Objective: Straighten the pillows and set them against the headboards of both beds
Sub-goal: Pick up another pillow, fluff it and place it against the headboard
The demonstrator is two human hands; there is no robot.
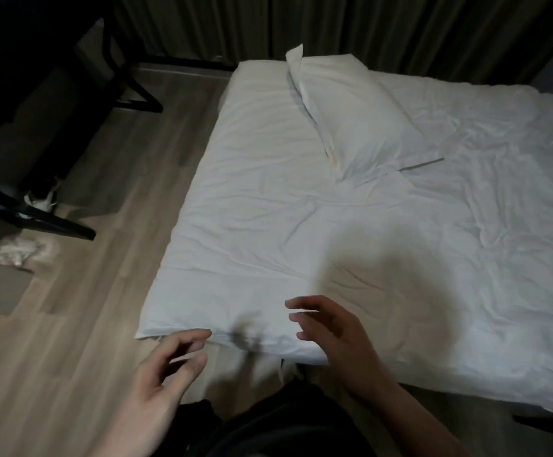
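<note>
Hands, two, bare, both empty. Left hand [166, 367] hangs over the wood-grain plank floor [80, 341] just off the near corner of the bed, fingers spread and loosely curled, gripping nothing. Right hand [328, 328] hovers over the near edge of the white, wrinkled bed cover [252, 209], fingers parted, pointing left toward the other hand; whether it touches the cloth cannot be told.

Item of the task: one plump white rectangular pillow in a cotton case [357, 117], lying flat on the far half of the bed, well apart from both hands. Long axis runs diagonally, from the far left, near the dark pleated curtain [334, 24], toward the near right. The open flap end of the case stands up at the far left corner; the near end tapers to a flat hem on the cover. No headboard can be made out here.

Handling note, as a judgement: the reach is long, so stepping along the bedside first seems wise. Taking the two short ends, one per hand, should let the pillow be shaken square, the loose flap tucked, then set with its long edge along the head end.

Also present: black chair frame [71, 133], far left.
</note>
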